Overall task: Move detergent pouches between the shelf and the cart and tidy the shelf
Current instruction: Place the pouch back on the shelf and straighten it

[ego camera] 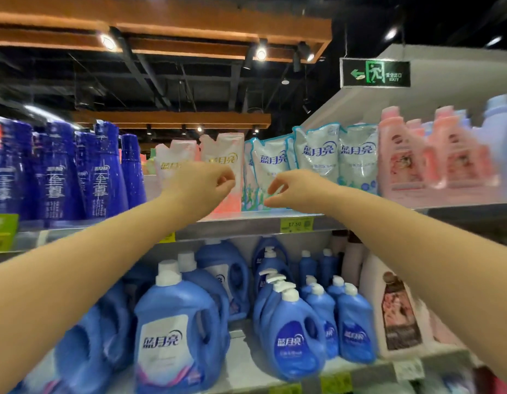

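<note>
At the centre of the frame, the left hand [207, 184] curls its fingers before a pink pouch [226, 155] on the top shelf [246, 223] (grip unclear). The right hand [295, 191], fingers bent and apart, hovers before a blue pouch [270, 163].

Dark blue bottles [59, 172] stand in a row at middle left, with a green tag [3, 231] below them. Pink bottles [403, 157] fill the middle right. Blue jugs [172, 331] crowd the lower centre, and pump bottles [292, 331] sit just right of them. A white jug [397, 314] stands at lower right. A yellow price tag [296, 224] hangs mid-frame. At the top are wooden beams [161, 32], spotlights [261, 54] and a green exit sign [375, 73].
</note>
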`<state>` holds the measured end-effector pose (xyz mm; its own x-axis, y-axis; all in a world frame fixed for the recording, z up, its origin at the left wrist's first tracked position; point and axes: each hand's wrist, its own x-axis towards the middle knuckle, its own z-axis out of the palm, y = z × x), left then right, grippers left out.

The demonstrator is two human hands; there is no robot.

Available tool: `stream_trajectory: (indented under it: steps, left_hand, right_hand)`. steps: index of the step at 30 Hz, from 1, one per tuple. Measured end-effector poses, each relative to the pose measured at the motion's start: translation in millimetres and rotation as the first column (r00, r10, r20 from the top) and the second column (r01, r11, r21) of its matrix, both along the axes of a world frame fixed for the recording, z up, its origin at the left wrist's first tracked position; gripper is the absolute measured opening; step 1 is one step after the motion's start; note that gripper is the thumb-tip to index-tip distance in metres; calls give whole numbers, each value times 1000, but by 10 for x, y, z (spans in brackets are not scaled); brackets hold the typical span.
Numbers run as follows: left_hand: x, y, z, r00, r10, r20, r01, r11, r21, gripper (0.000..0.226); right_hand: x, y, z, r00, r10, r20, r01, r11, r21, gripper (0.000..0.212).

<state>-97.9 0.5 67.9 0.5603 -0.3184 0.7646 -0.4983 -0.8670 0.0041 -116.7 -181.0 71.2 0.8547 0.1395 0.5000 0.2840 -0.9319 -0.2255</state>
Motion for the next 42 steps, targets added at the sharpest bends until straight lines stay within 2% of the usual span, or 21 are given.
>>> stream_trajectory:
  steps: [3,9,13,20,24,28,31,34,39,42]
  left_hand:
    - [-435,-179,-184,990,-125,-71,122,992,-33,23]
    - [-1245,-747,-597,940,-312,-138,294,946,-135,23]
    - [-1678,-1390,-851,896,-421,-140,401,903,-153,32]
    - [-2456,-2919,-1400,762,-633,-137,611,773,-173,50]
    - [-2791,-3998,-1787,673,-718,-179,679,696,-234,54]
    - [-3131,-5076,-2260,548,-789,-279,704,614,-356,50]
    - [-3341,-5833,-2628,440,-803,-402,700,587,-407,48]
    - [-3436,-6548,-2974,327,-802,-500,716,556,-423,46]
    - [-3448,-7740,-3561,173,-773,-611,752,504,-425,47]
    - [-3382,-8402,-3919,89,-715,-694,792,473,-386,49]
  right_hand:
    - [-480,-94,-140,998,-55,26,55,998,19,38]
    - [-1385,-510,-562,991,-125,-52,131,982,135,41]
    - [-1996,-1047,-897,975,-223,-1,216,943,252,41]
    - [-2969,-2296,-1750,867,-479,139,376,811,447,65]
    - [-3531,-3167,-2146,809,-584,67,464,704,538,63]
    - [-4112,-4086,-2544,722,-690,-42,600,595,535,52]
    - [-4472,-4740,-2859,614,-777,-137,703,460,542,42]
    - [-4687,-5311,-3209,518,-823,-235,766,323,556,42]
    - [-4840,-6234,-3835,348,-847,-402,837,88,540,42]
    - [-4869,-6722,-4143,218,-829,-515,851,-96,516,43]
